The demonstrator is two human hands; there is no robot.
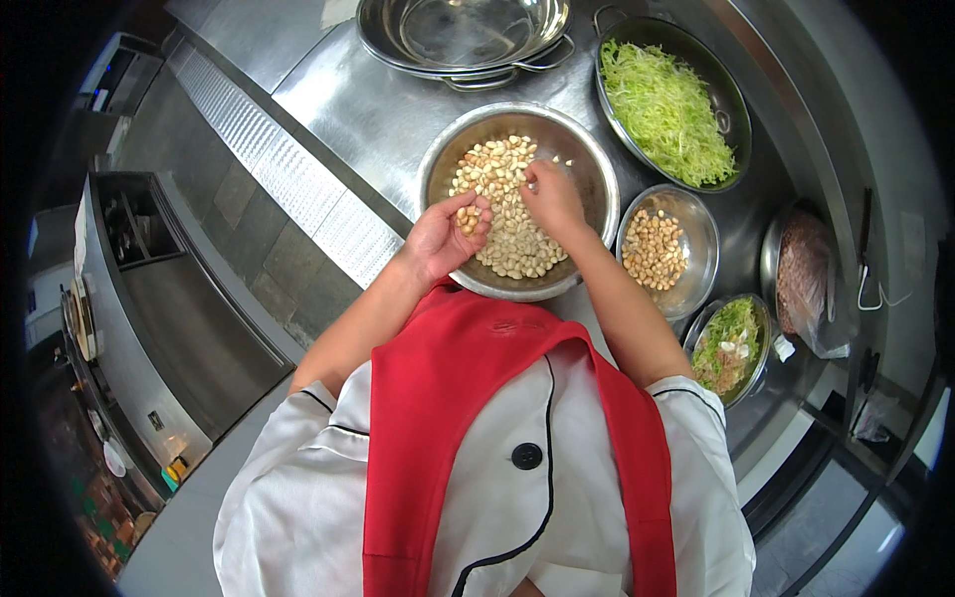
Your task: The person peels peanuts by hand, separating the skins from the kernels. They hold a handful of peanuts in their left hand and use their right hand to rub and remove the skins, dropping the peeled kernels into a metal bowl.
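Note:
A steel bowl (pixel 436 142) in front of me holds a heap of pale kernels (pixel 515 231) that look like peanuts. My left hand (pixel 451 227) is palm up over the bowl's near left side, fingers curled around several tan kernels (pixel 468 220). Over the right part of the heap is my right hand (pixel 553 195), back upward, with thumb and fingers drawn together. Whether a kernel is between its fingertips is hidden. A smaller steel bowl (pixel 705 257) with browner kernels (pixel 655 250) stands right of the large bowl, beside my right forearm.
Stacked steel pans (pixel 462 37) stand behind on the steel counter (pixel 336 89). To the right are a pan of shredded pale-green leaves (pixel 668 112), a bowl of greens and trimmings (pixel 727 347), and a plastic-covered bowl of reddish kernels (pixel 802 261). A floor grate (pixel 298 179) runs left.

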